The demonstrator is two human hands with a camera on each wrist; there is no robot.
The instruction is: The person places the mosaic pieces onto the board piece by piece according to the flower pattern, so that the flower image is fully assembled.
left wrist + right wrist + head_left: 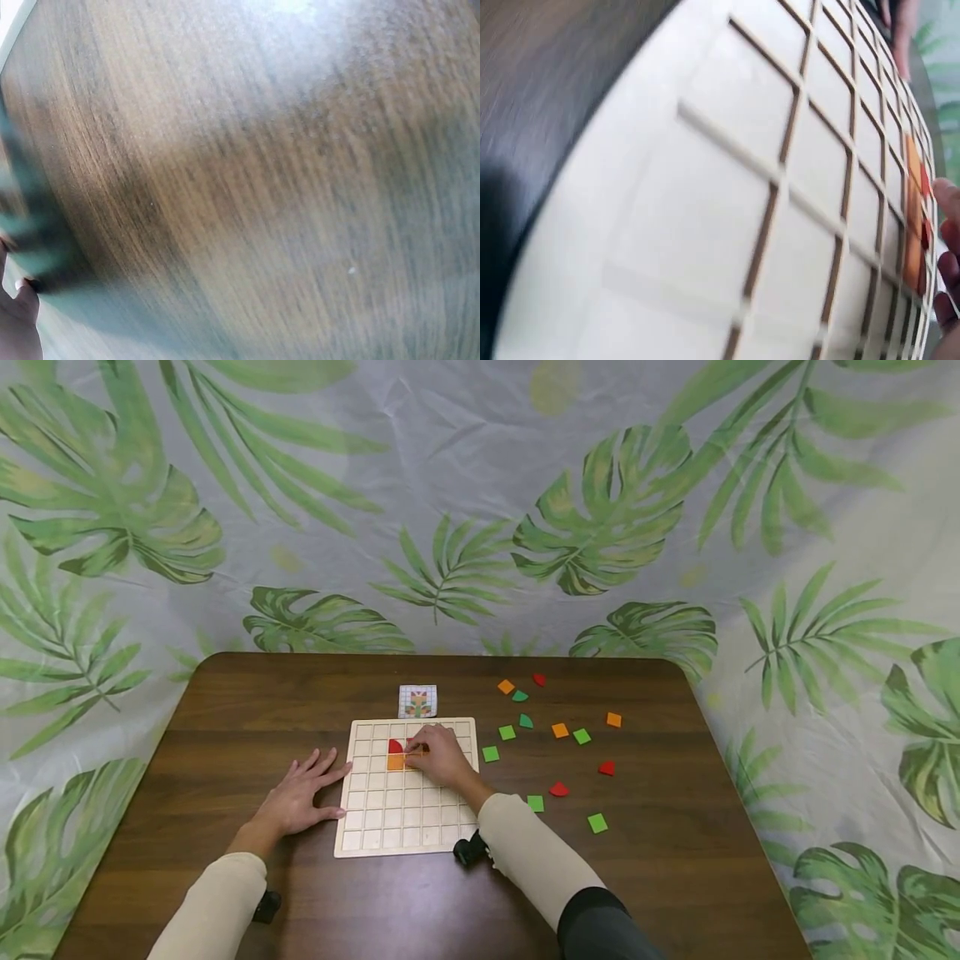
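Note:
A pale square grid board (pixel 375 820) lies on the dark wooden table. My left hand (pixel 302 793) rests flat beside it, fingers spread, with index finger and thumb at its left edge. Over the upper middle of the board, my right hand (pixel 442 758) bends its fingers down onto coloured tiles. A red quarter-circle tile (pixel 395 747) and an orange square tile (pixel 395 762) sit in cells just left of the fingertips. In the right wrist view, a row of orange tiles (pixel 913 217) and red ones lies by the fingers. I cannot tell whether the fingertips pinch a tile.
A small pattern card (pixel 417 702) lies behind the board. To the right, several loose tiles are scattered, among them a green square (pixel 597 823), an orange square (pixel 560 731), a red quarter-circle (pixel 558 789) and a dark-green piece (pixel 520 696). A leaf-print cloth (pixel 465 468) hangs behind the table.

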